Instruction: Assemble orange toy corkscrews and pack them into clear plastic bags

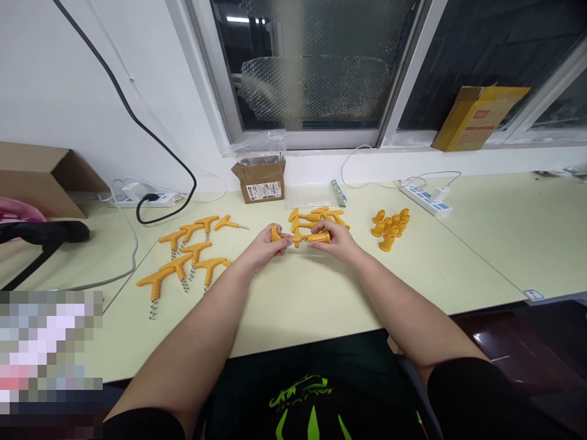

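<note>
The left hand grips the yellow handle of a corkscrew, and the right hand grasps a yellow sleeve, both held over the middle of the table. The corkscrew's long axis runs left to right, roughly level, its metal spiral pointing right toward the sleeve, which lies along nearly the same line. Whether the tip has entered is hidden. At left, most loose corkscrews point toward the person; at right, spare sleeves stand upright, clustered.
</note>
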Motion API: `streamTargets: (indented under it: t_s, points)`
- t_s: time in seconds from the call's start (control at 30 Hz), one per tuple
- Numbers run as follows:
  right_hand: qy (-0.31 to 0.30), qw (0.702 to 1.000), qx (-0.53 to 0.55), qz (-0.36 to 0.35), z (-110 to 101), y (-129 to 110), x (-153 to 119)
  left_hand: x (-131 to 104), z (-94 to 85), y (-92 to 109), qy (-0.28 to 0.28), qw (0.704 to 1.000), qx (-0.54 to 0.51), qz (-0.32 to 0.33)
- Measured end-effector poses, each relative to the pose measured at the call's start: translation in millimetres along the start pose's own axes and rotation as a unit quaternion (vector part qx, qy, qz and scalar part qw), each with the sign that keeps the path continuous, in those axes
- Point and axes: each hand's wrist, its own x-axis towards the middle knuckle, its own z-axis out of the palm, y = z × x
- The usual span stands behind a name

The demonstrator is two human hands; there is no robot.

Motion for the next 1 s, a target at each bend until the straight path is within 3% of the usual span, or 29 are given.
streamTargets:
  t_s: [0.1, 0.23, 0.4, 0.47, 0.57, 0.67, 0.73, 0.83, 0.9, 1.0]
  points:
    - [-0.012, 1.0, 0.024, 0.013, 7.1, -0.1, -1.3, -2.7, 8.2, 0.1, -0.01, 0.999, -0.014, -0.036]
    - [-0.009, 0.999, 0.041, -0.032, 13.4, 0.2, -0.2, -3.9, 16.8, 5.4, 0.021, 0.99, -0.059, -0.122]
    - [0.008, 0.998, 0.044, -0.044, 12.9, -1.5, -0.4, -0.3, 15.7, 5.3, 0.044, 0.982, -0.108, -0.151]
    - [0.001, 0.996, 0.088, 0.008, 12.3, -3.5, -1.4, -0.5, 15.3, 2.3, 0.04, 0.99, -0.078, -0.113]
    - [-0.04, 0.985, 0.137, 0.097, 11.3, -8.3, -2.0, -3.9, 17.0, -1.7, 0.012, 1.0, 0.006, 0.014]
    - [-0.096, 0.966, 0.18, 0.16, 10.5, -14.4, -1.7, -9.0, 19.7, -3.3, -0.015, 0.988, 0.082, 0.133]
    - [-0.139, 0.941, 0.222, 0.215, 10.3, -18.7, -1.9, -11.4, 20.4, -3.2, -0.034, 0.98, 0.109, 0.166]
    - [-0.198, 0.901, 0.263, 0.282, 10.1, -23.6, -3.1, -11.2, 19.3, -1.6, -0.053, 0.978, 0.118, 0.164]
    - [-0.19, 0.902, 0.276, 0.273, 10.2, -24.6, -3.7, -8.5, 18.0, 0.0, -0.036, 0.982, 0.106, 0.154]
    - [-0.107, 0.948, 0.251, 0.165, 11.3, -22.4, -3.4, -4.1, 16.7, 2.2, 0.041, 0.988, 0.063, 0.138]
